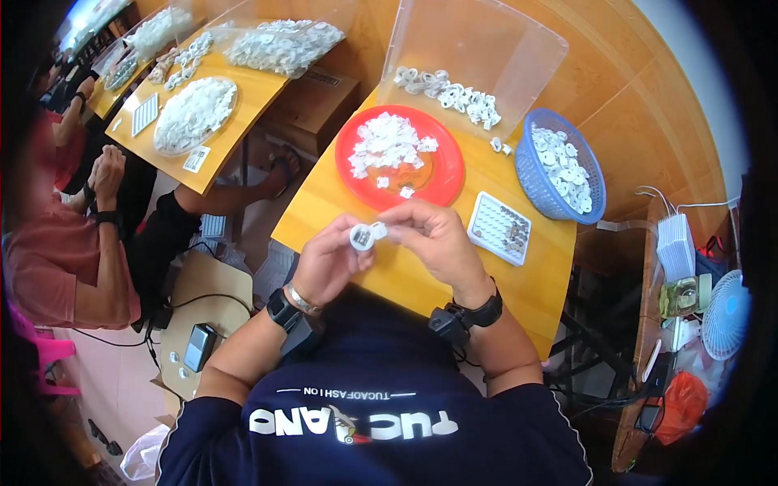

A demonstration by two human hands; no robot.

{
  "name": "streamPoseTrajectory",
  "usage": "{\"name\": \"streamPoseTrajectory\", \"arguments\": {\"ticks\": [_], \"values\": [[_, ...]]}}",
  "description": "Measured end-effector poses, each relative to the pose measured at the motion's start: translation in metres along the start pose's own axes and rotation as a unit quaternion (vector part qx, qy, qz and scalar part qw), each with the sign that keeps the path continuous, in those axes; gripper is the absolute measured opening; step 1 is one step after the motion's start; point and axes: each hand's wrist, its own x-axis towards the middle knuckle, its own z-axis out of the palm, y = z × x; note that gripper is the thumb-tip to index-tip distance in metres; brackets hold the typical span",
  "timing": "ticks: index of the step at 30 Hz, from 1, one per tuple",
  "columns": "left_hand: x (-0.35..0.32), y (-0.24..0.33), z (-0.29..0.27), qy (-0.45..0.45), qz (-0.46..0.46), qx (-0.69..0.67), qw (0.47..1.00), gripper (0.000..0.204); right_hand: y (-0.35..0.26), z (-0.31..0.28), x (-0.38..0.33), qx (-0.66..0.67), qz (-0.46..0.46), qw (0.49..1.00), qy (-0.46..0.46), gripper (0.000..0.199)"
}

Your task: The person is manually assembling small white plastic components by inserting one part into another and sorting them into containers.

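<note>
Over the desk (502, 300), the left hand (320, 257) pinches a round piece (361, 237), and the right hand (433, 243) grips a small piece (378, 230) at its rim; fitting seems underway, requiring careful alignment next.

Bright indoor light, pale glare at upper left, strong fisheye curvature, blackened rim

Watching over my feed, I see smooth white plastic in the round piece (357, 240) and the small piece (378, 231) beside it, above a table (312, 219) with a smooth, wood-look top and a soft sheen. The plate (453, 154) looks like glossy red plastic, the basket (557, 207) perforated blue plastic, the bin (486, 40) clear, shiny plastic. I'd call the shirt (389, 356) matt cloth, the bracelet (301, 300) bright metal, the carton (320, 101) dull cardboard.
</note>
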Motion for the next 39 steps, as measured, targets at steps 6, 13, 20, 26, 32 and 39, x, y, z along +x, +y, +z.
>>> {"name": "streamPoseTrajectory", "arguments": {"ticks": [6, 13, 20, 26, 32, 39], "values": [[0.001, -0.002, 0.001, 0.002, 0.004, -0.003, 1.0, 0.019, -0.006, 0.01, 0.0, -0.115, -0.052, 0.992, -0.009, 0.011], [-0.001, -0.001, 0.005, 0.013, -0.008, 0.024, 1.0, 0.018, -0.001, 0.011, -0.001, -0.159, -0.106, 0.982, -0.016, 0.013], [-0.002, -0.004, 0.007, 0.027, -0.007, 0.044, 0.999, 0.018, -0.001, 0.013, -0.003, -0.189, -0.114, 0.975, -0.019, 0.013], [-0.001, -0.008, 0.0, 0.006, -0.017, 0.042, 0.999, 0.019, -0.003, 0.011, -0.005, -0.196, -0.097, 0.975, -0.035, 0.012], [-0.002, -0.008, 0.011, 0.02, 0.004, 0.025, 0.999, 0.016, 0.004, 0.014, -0.006, -0.18, -0.13, 0.975, -0.021, 0.014], [-0.003, -0.01, 0.015, 0.026, 0.018, 0.053, 0.998, 0.015, 0.004, 0.023, -0.009, -0.171, -0.137, 0.975, 0.042, 0.013]]}}
